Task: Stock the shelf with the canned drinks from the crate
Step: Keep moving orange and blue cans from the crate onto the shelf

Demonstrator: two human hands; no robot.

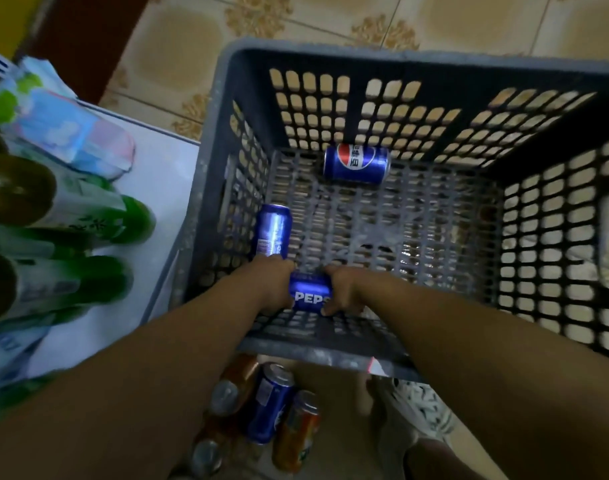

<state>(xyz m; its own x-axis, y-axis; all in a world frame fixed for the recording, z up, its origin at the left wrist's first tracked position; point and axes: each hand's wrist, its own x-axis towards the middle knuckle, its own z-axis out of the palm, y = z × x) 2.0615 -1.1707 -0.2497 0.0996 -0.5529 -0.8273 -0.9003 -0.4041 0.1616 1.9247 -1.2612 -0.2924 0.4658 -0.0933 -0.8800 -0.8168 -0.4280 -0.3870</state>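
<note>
A grey perforated crate point(382, 51) stands on the tiled floor with three blue Pepsi cans lying on its bottom. One can point(356, 164) lies at the far side. Another can point(273, 232) lies along the left wall. The third can point(310, 294) lies near the front wall, label up, between both my hands. My left hand point(273, 285) grips its left end, with knuckles close to the base of the left-wall can. My right hand point(343, 292) curls round its right end, thumb at the front and fingers behind.
A white shelf point(164, 174) on the left carries green bottles point(71, 216) and soft packs point(78, 133). In front of the crate, a blue can point(270, 403) and orange cans point(296, 431) lie together. A foot in a patterned slipper point(417, 407) stands beside them.
</note>
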